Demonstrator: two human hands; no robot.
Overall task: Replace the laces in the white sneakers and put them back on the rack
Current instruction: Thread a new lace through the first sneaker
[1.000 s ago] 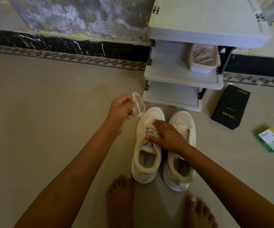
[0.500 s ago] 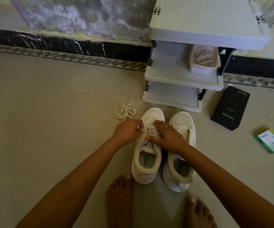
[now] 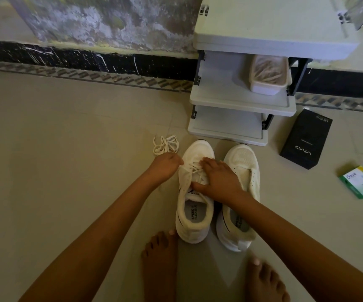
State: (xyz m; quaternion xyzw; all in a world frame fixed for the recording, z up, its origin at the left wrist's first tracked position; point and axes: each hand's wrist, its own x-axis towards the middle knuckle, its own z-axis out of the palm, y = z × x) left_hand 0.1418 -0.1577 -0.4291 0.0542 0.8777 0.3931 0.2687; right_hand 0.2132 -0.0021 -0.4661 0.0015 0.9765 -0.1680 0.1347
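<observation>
Pinching the lace (image 3: 194,168) at centre frame, the left hand (image 3: 165,168) curls its fingers round it; the right hand (image 3: 218,182) presses flat, fingers spread, on the left-of-frame sneaker (image 3: 194,214), just below the rack (image 3: 239,101). A sharp tug could snag the lace in an eyelet, or drag the sneaker across the floor (image 3: 67,171) if that press slackens.

Fingertips of left hand (image 3: 165,168) out of sight
</observation>
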